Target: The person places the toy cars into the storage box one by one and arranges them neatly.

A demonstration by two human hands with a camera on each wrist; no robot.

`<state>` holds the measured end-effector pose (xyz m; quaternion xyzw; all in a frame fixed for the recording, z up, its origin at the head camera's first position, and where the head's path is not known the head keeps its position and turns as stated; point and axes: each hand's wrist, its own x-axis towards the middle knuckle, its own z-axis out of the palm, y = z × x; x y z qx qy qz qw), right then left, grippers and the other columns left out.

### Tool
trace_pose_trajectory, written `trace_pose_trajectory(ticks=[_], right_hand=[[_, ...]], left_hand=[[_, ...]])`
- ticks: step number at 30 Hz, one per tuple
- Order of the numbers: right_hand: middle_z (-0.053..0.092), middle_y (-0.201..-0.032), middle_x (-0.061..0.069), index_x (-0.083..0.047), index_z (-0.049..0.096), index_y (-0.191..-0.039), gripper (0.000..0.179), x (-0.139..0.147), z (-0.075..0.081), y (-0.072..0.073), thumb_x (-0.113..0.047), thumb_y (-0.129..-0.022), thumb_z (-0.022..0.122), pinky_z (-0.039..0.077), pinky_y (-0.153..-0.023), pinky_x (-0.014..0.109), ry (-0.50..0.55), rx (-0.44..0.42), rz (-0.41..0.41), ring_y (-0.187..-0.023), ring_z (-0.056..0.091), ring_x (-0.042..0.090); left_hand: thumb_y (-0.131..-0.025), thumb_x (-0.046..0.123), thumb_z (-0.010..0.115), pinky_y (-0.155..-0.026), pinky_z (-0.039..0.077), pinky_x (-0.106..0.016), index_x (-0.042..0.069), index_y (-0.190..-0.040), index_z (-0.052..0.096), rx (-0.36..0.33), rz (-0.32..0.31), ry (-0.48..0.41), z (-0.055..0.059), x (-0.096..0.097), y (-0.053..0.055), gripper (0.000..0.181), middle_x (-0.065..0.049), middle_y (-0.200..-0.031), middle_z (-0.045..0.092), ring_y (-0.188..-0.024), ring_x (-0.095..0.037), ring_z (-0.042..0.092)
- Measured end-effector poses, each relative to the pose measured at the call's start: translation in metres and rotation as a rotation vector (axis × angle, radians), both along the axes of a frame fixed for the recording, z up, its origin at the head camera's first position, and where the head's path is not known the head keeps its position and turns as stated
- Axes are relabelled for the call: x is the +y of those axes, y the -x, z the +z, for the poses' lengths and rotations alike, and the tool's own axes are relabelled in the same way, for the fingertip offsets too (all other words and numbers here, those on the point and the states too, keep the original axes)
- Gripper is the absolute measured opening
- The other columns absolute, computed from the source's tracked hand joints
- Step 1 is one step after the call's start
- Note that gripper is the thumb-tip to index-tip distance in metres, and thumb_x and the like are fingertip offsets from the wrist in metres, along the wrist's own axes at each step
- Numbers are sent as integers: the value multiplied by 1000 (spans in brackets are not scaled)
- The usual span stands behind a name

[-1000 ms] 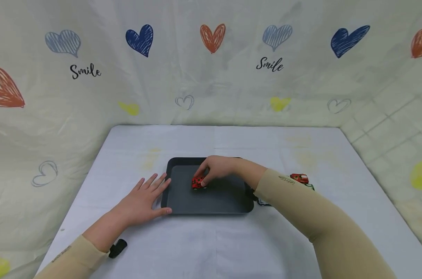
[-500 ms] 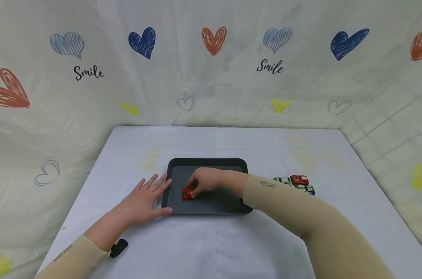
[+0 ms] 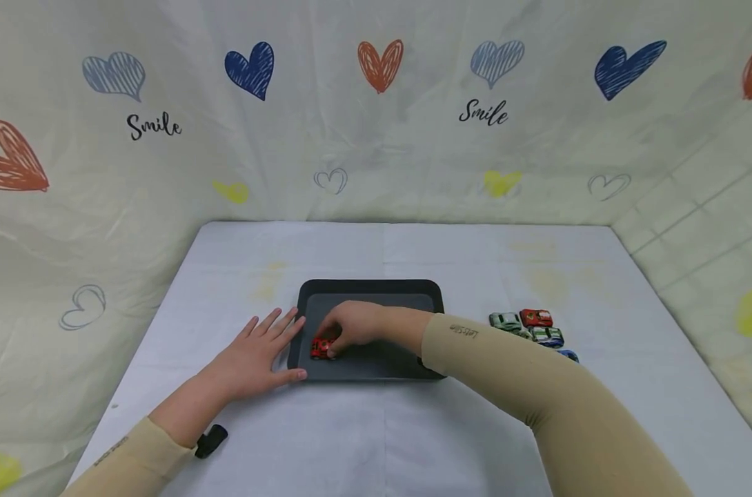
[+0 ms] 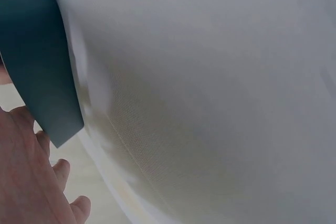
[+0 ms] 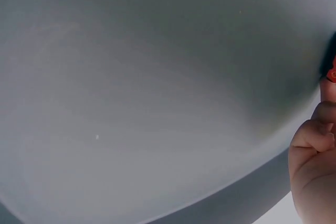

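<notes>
In the head view a small red toy car [image 3: 321, 348] with dark spots is on the left part of a dark grey tray [image 3: 376, 371]. My right hand [image 3: 356, 324] pinches the car between thumb and fingers, its forearm reaching across the tray. At the tray's left rim rests my left hand [image 3: 254, 360], fingers spread and straight, fingertips touching the edge. The left wrist view shows part of that hand [image 4: 31, 171] beside the tray's side wall [image 4: 42, 66]. Only a sliver of the red car [image 5: 332, 72] shows in the right wrist view, at the curled right hand [image 5: 315, 161].
Right of the tray, several toy cars stand grouped on the white-covered table [image 3: 382, 442]: a red one [image 3: 536, 317], a pale green one [image 3: 505, 320], a green-and-white one [image 3: 546, 336] and a blue one [image 3: 568, 355]. The right sleeve partly hides them. A patterned cloth hangs behind.
My right hand has moved left and nearer with the red car, from the tray's middle to its left part. The grouped cars have come more into sight. The left hand has stayed put.
</notes>
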<state>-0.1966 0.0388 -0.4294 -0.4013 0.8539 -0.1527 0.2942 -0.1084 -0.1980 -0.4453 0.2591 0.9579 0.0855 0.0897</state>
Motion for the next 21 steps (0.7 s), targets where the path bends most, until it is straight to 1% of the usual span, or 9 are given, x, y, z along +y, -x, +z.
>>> trace_pose_trajectory(ticks=[3, 5, 7, 12, 14, 21], right_hand=[[65, -107, -13, -22, 67, -131, 45, -1, -1, 0, -36, -89, 75, 49, -87, 24, 9, -8, 3, -95, 57, 5], [64, -103, -14, -22, 67, -131, 45, -2, -1, 0, -36, -89, 76, 49, -84, 23, 7, -7, 3, -92, 56, 5], [64, -103, -14, -22, 67, -131, 46, -2, -1, 0, -37, -89, 76, 49, -83, 23, 5, -2, 4, -91, 56, 4], [65, -109, -12, -23, 64, -134, 49, -2, 0, 1, -38, -89, 75, 49, -84, 23, 12, 4, 15, -94, 57, 2], [65, -110, -11, -24, 63, -135, 49, -3, 1, 0, -39, -89, 75, 50, -85, 23, 16, 3, 14, -95, 57, 2], [64, -108, -11, -28, 65, -133, 48, -1, 7, 0, -40, -88, 75, 49, -86, 25, 36, -10, -28, -97, 57, 5]], left_hand=[[-85, 82, 42, -118, 11, -60, 19, -159, 24, -5, 5, 13, -3, -1, 1, 99, -1, -166, 13, -151, -33, 11], [-84, 84, 39, -119, 11, -59, 21, -160, 22, -5, 9, 22, -5, -1, 2, 100, 1, -166, 12, -152, -31, 10], [-84, 84, 40, -118, 11, -60, 21, -160, 23, 3, 6, 9, -5, -1, 2, 100, 0, -166, 13, -152, -32, 11], [-86, 81, 44, -118, 13, -60, 19, -159, 25, 8, -2, -1, 1, 1, 1, 98, -2, -166, 15, -151, -33, 13], [-86, 81, 43, -119, 13, -59, 19, -159, 23, 3, -1, 10, 2, 1, 0, 97, -1, -166, 14, -151, -33, 12], [-87, 80, 42, -118, 13, -60, 17, -159, 25, 7, -6, 0, 3, 0, -1, 97, -3, -166, 16, -151, -35, 14]])
